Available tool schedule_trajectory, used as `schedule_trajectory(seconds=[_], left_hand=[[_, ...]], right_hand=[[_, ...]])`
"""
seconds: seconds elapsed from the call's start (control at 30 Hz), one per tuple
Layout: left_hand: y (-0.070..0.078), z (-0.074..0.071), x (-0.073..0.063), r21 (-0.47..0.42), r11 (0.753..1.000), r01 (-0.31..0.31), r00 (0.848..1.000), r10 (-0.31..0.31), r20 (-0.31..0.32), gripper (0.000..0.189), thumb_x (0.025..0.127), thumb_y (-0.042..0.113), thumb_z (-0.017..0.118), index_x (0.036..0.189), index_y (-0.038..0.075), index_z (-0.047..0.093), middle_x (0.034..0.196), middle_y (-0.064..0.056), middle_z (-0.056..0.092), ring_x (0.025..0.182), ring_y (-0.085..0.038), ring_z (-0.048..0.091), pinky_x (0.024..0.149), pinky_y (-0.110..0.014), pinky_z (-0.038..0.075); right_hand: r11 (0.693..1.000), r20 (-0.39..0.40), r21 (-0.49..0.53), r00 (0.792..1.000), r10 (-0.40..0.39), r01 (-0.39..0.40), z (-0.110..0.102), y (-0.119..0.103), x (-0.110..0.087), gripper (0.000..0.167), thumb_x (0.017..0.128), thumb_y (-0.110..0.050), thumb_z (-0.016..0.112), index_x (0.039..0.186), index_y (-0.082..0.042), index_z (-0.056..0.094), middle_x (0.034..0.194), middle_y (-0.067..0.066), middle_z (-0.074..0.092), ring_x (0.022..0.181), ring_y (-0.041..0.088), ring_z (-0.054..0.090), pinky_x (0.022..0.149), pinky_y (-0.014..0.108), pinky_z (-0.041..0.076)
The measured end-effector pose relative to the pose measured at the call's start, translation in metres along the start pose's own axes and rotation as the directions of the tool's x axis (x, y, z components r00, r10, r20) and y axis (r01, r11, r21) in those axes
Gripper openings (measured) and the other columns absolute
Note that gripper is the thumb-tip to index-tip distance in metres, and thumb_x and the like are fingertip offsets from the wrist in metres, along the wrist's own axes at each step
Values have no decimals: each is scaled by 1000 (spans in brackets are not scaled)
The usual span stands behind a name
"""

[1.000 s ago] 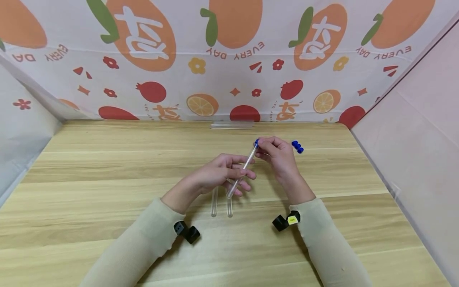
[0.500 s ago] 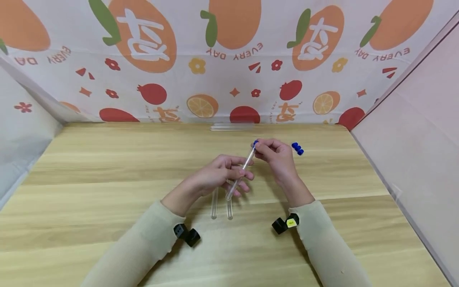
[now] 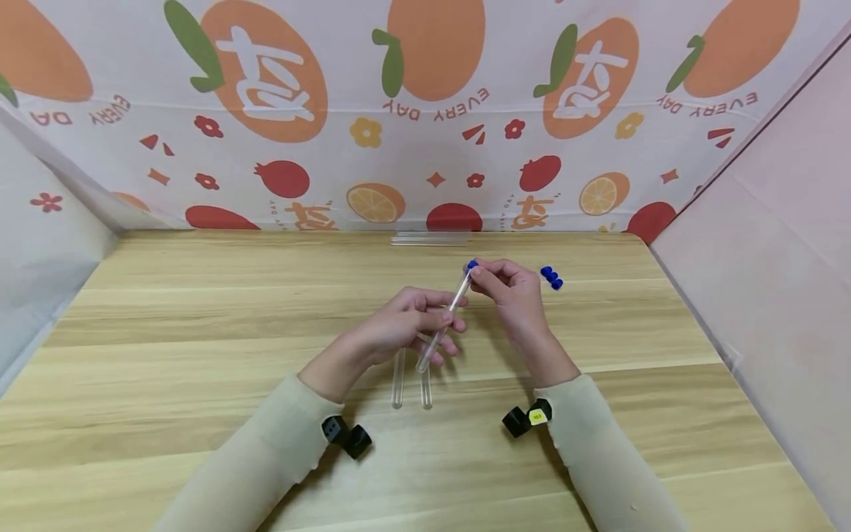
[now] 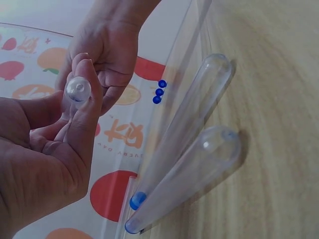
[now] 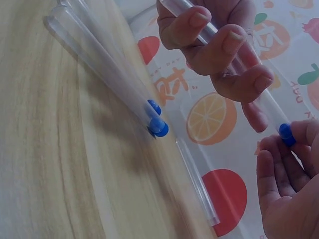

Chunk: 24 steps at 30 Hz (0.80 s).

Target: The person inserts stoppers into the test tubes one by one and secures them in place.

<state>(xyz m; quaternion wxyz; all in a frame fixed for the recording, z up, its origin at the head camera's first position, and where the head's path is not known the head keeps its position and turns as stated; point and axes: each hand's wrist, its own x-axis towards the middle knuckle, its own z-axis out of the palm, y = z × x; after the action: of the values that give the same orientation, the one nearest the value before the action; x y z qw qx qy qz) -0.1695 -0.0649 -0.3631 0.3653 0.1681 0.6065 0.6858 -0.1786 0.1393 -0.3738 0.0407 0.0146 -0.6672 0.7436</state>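
My left hand (image 3: 415, 321) holds a clear test tube (image 3: 435, 346) between thumb and fingers, tilted with its rounded end toward me. At the tube's far end, my right hand (image 3: 515, 295) pinches a blue cap (image 3: 472, 264); the right wrist view shows this blue cap (image 5: 286, 133) at the tube's mouth, thumb and fingertips around it. Below the left hand, two more test tubes lie on the table, a left one (image 3: 397, 384) and a right one (image 3: 426, 391). Both carry blue caps at their far ends, as the right wrist view shows, one being this cap (image 5: 159, 127).
Several clear tubes (image 3: 428, 238) lie side by side along the table's back edge. Three loose blue caps (image 3: 551, 278) sit in a row right of my right hand. A fruit-printed cloth (image 3: 432, 162) hangs behind the wooden table (image 3: 199, 332).
Both hands stay nearly in place, with the tube and cap shifting very slightly left and toward me. The right thumb and fingers have moved slightly over the cap.
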Motion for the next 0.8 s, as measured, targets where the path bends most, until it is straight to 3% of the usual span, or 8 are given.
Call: schedule_trajectory(seconds=[0.27,0.53,0.7,0.8], left_hand=[[0,-1,-1,10,1000,1,1000,-1,-24,42,103,5,48,145,2,47,116,-25,62,72,-18,69,62,-32,62],[-2,-1,-1,29,1000,8,1000,-7,-30,39,103,7,49,142,3,51,103,-13,67,67,-17,67,60,-32,61],[-3,1,-1,25,1000,16,999,-15,-40,37,104,7,49,140,3,53,102,-15,66,64,-17,65,58,-32,60],[-2,2,-2,29,999,20,999,-19,-35,35,104,7,49,138,2,54,96,-11,66,62,-16,63,56,-31,60]], right_hand=[[998,29,-41,999,-38,39,-1,1,0,20,90,-9,74,106,1,70,105,3,76,101,18,69,87,27,58],[996,47,-78,998,-33,37,-4,1,-3,21,89,-9,75,106,3,70,101,2,76,98,17,69,84,25,58],[992,100,-114,994,-49,61,-9,-1,-3,20,89,-9,75,104,3,70,100,2,74,95,16,67,83,23,58],[990,140,-119,988,-59,76,-12,-2,-2,16,89,-8,75,101,2,71,99,3,74,93,16,66,82,23,58]])
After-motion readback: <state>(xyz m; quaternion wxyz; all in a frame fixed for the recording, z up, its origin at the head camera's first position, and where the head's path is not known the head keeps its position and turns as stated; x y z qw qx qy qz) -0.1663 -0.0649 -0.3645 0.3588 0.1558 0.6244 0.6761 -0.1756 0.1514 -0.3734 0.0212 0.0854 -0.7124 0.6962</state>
